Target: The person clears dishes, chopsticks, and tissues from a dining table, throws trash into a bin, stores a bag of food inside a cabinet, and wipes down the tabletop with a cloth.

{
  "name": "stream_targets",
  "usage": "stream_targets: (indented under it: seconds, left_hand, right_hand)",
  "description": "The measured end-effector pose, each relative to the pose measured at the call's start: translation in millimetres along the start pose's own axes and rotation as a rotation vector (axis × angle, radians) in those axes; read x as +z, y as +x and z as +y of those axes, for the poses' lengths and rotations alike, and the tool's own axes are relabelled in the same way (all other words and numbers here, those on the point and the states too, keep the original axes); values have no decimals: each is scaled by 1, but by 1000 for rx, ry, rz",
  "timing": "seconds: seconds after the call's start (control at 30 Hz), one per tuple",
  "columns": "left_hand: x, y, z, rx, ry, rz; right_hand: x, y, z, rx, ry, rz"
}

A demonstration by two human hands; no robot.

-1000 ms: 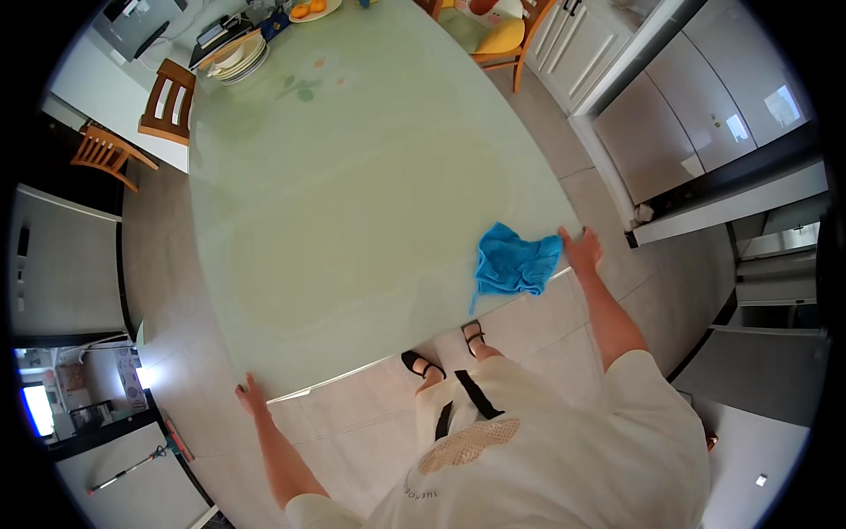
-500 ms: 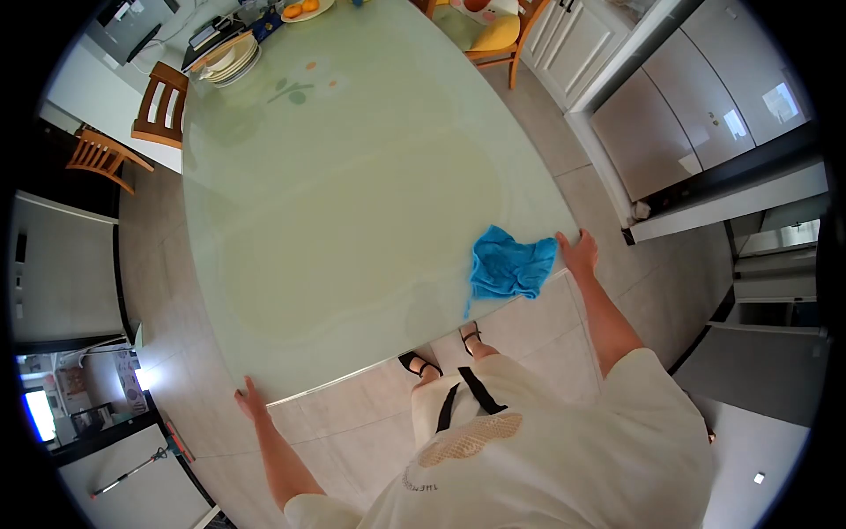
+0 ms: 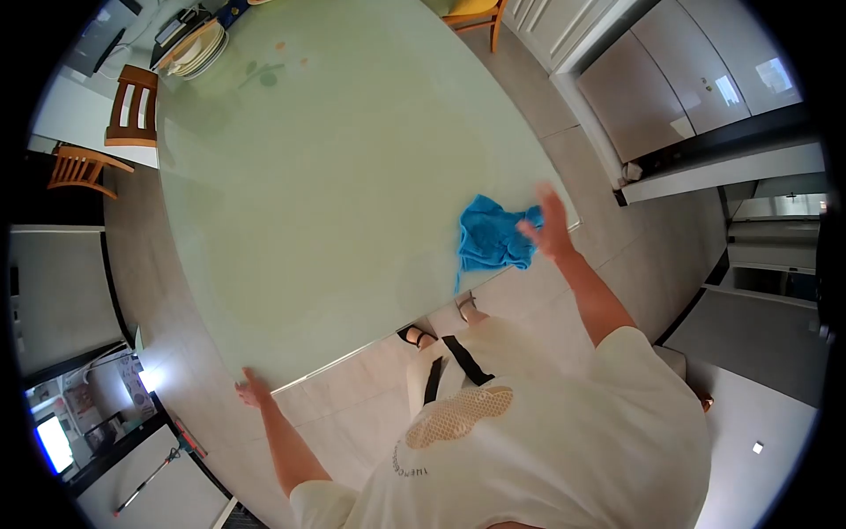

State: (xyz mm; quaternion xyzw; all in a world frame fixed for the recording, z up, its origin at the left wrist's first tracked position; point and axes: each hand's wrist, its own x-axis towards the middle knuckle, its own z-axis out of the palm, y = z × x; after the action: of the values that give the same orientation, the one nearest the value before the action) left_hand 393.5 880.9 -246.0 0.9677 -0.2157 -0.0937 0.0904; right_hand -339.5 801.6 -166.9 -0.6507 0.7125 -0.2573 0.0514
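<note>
A crumpled blue cloth (image 3: 495,234) lies near the front right corner of a pale green table (image 3: 326,229), one strip of it trailing toward the front edge. Just over the cloth's right side is my right hand (image 3: 552,231), slightly blurred, its fingers spread and nothing held. Whether it touches the cloth I cannot tell. At the front left corner of the table rests my left hand (image 3: 254,389), its fingers apart against the edge.
Stacked plates (image 3: 199,51) stand at the table's far left. Wooden chairs (image 3: 132,106) are on the left, and a yellow-seated chair (image 3: 471,11) is at the far side. Grey cabinets (image 3: 679,79) line the right. A long-handled tool (image 3: 150,476) is at lower left.
My right hand has left the table's right corner and moved left to the cloth, its fingers opening out. My left hand stays at its corner. The whole view has shifted slightly.
</note>
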Motion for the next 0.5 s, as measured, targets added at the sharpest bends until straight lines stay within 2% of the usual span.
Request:
stream_targets:
  seconds: [0.03, 0.1, 0.13, 0.23, 0.3, 0.37, 0.4, 0.47, 0.5]
  left_hand:
    - [1, -7, 3, -9, 37, 56]
    - [0, -17, 11, -73, 13, 72]
    - [0, -22, 17, -138, -23, 91]
    - [2, -32, 30, -157, -13, 171]
    - [3, -37, 36, -175, 15, 190]
    - [3, -40, 42, -194, 41, 211]
    - [3, -41, 43, -191, 47, 219]
    - [2, -41, 44, -193, 61, 227]
    - [0, -41, 45, -189, 61, 223]
  right_hand:
    - [-3, -6, -22, -163, -4, -153]
    - [-2, -20, -67, -236, -207, -385]
    - [-1, -20, -65, -236, -206, -390]
    - [3, -7, -51, -221, -213, -433]
    - [12, 13, -16, -172, -191, -323]
    - [21, 34, -1, 117, -294, -86]
    - [31, 42, -6, 112, -293, -101]
    - [59, 51, -36, 406, -509, 132]
    - [76, 45, -49, 284, -481, 72]
